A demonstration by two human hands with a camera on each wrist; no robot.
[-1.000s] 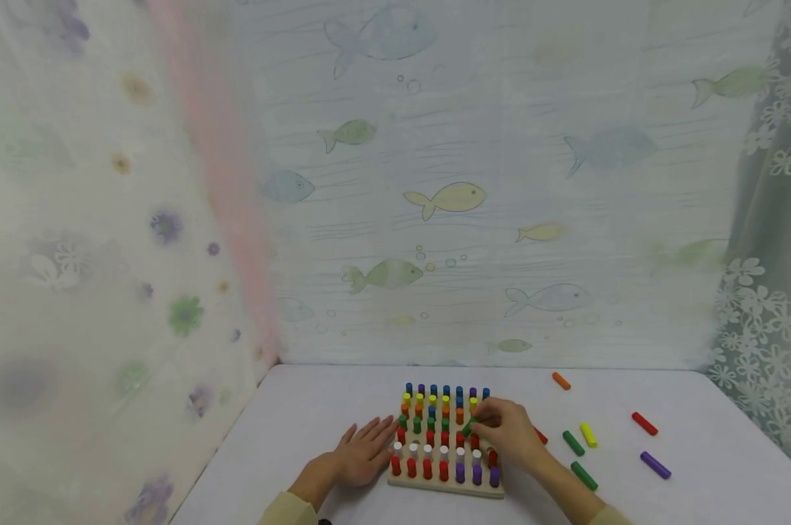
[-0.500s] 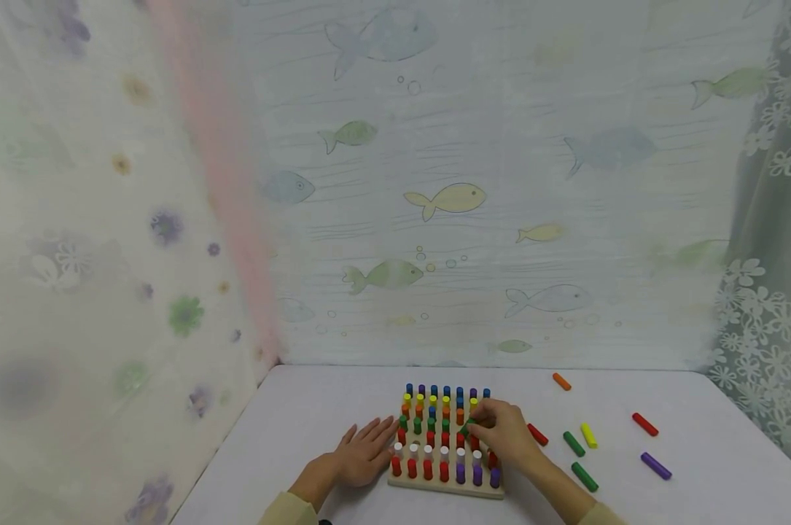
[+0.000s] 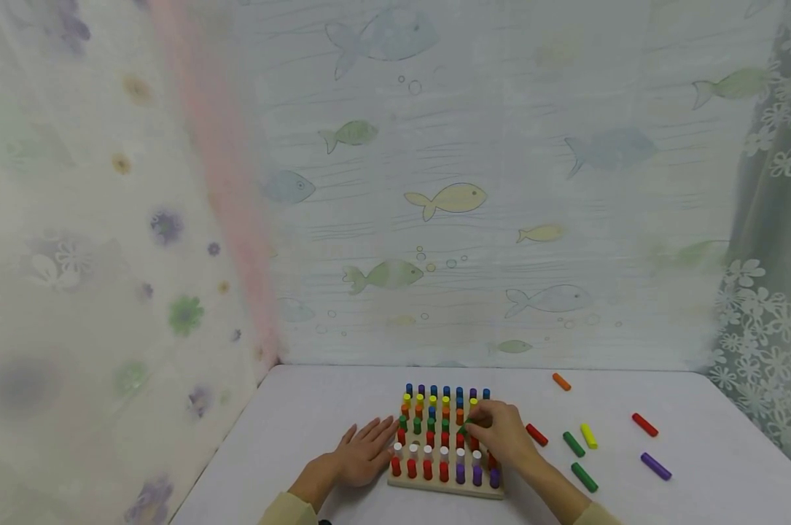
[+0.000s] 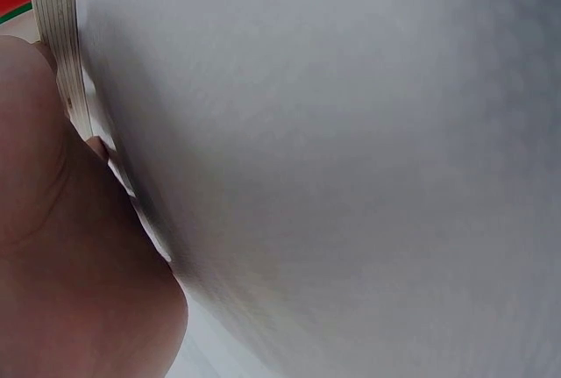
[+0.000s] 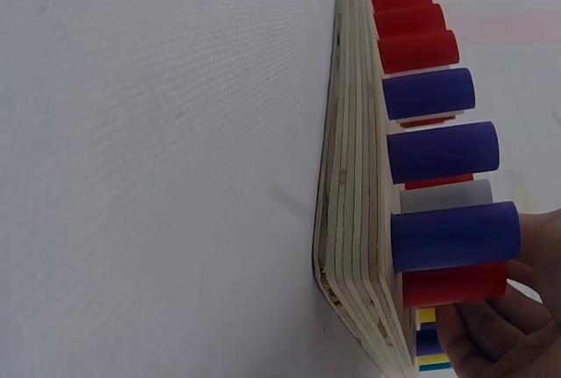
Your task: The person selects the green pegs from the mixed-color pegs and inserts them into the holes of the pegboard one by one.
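Observation:
A pale wooden pegboard (image 3: 444, 490) stands on the table, filled with rows of coloured pegs in blue, yellow, orange, green, red, white and purple. My right hand (image 3: 505, 435) reaches over its right side and pinches a green peg (image 3: 464, 427) between thumb and fingers, tilted over the green row. In the right wrist view that hand (image 5: 500, 330) shows behind a purple peg (image 5: 456, 238) at the board's corner. My left hand (image 3: 364, 453) lies flat with fingers spread, fingertips at the board's left edge. The left wrist view shows the hand (image 4: 70, 246) beside the layered board edge (image 4: 58, 27).
Loose pegs lie on the white table (image 3: 303, 408) to the right: a red peg (image 3: 536, 434) close to my right hand, two green, a yellow peg (image 3: 588, 435), an orange peg (image 3: 561, 381), another red and a purple peg (image 3: 655, 466). Fish-patterned curtain hangs behind.
My right hand has shifted very slightly down and left with the green peg, uncovering more of the loose red peg beside it. The left hand has stayed still.

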